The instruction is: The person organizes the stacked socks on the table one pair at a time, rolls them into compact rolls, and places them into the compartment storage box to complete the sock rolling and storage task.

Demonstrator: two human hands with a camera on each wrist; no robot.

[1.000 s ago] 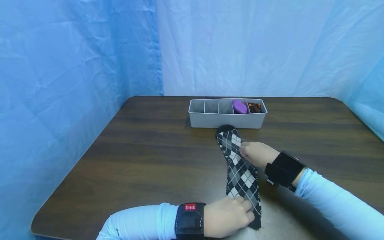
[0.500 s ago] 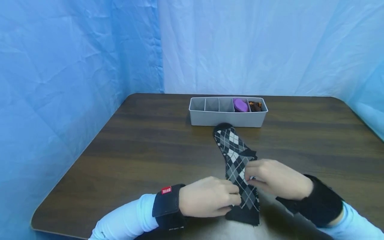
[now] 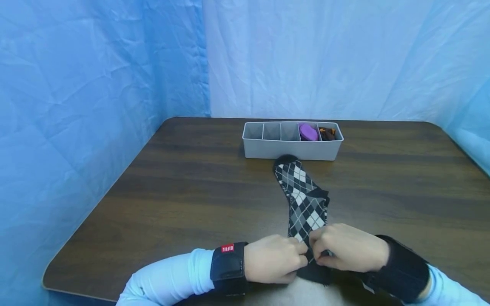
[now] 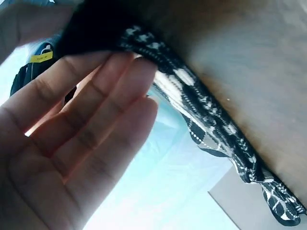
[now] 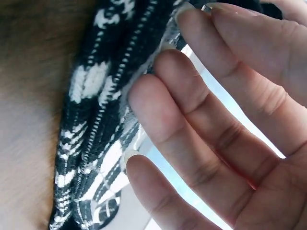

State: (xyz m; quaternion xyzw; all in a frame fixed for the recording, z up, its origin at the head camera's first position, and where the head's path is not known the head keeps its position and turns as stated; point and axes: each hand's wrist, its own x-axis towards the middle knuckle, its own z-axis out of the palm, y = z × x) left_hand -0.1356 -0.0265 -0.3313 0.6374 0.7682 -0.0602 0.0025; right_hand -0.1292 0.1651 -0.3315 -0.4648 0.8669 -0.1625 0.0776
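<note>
A black, grey and white argyle sock [image 3: 306,210] lies lengthwise on the table, its black toe close to the front of a grey box. Its black cuff [image 3: 315,273] is at the near end. From the left, my left hand [image 3: 273,259] pinches the cuff's edge; the left wrist view shows black fabric between thumb and fingers [image 4: 110,100]. My right hand [image 3: 348,248] grips the sock's right edge just above the cuff, thumb and index tips together. Layered edges of the argyle fabric [image 5: 88,143] run beside its other fingers.
At the back of the dark wooden table [image 3: 183,178] stands the grey divided box [image 3: 287,149]. One compartment holds a purple rolled item [image 3: 308,132], and the right-end one a brown patterned item [image 3: 327,134]. Blue sheeting [image 3: 95,106] hangs around the table.
My right hand has come down from the sock's upper part to near its cuff, uncovering the black heel. My left hand has shifted up and left from over the cuff to its left edge.
</note>
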